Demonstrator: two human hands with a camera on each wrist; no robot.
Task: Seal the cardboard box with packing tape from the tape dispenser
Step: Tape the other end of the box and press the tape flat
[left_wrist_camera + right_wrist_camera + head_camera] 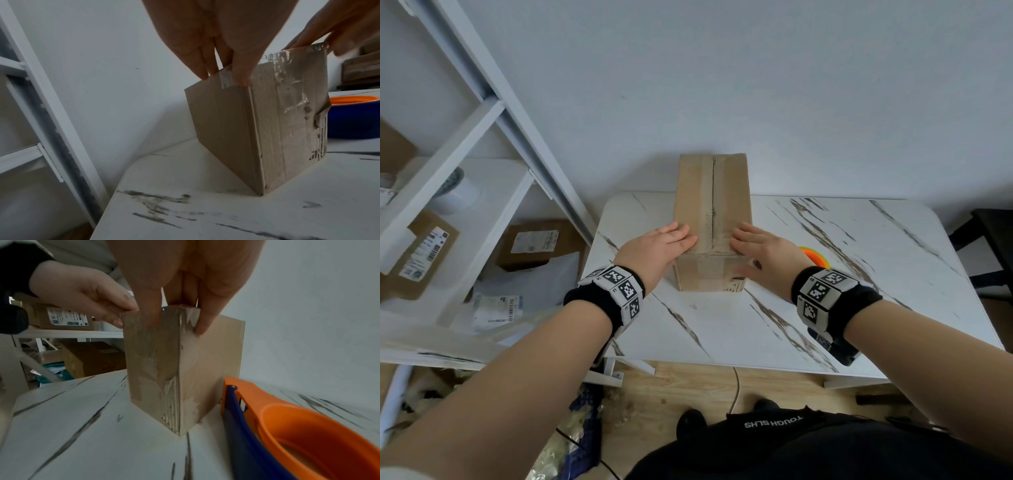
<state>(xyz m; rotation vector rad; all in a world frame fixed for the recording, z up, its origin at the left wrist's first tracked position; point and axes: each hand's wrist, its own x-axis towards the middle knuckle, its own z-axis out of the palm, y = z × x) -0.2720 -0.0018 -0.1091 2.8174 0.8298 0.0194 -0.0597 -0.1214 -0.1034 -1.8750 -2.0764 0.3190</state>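
Observation:
A long brown cardboard box (712,212) lies on the marble-look table (808,318), flaps closed along a centre seam. Wrinkled clear tape (292,78) covers its near end. My left hand (666,245) lies flat on the top near the left edge, fingers straight (224,71). My right hand (758,250) lies flat on the top near the right edge, thumb down the near face (179,301). The orange and blue tape dispenser (298,426) sits on the table just right of the box, partly hidden behind my right hand (816,257).
A white shelf unit (448,192) stands at the left with labelled parcels (421,253) and bags on it. The wall runs right behind the box. A dark piece of furniture (989,240) stands past the table's right edge. Clutter covers the floor at lower left.

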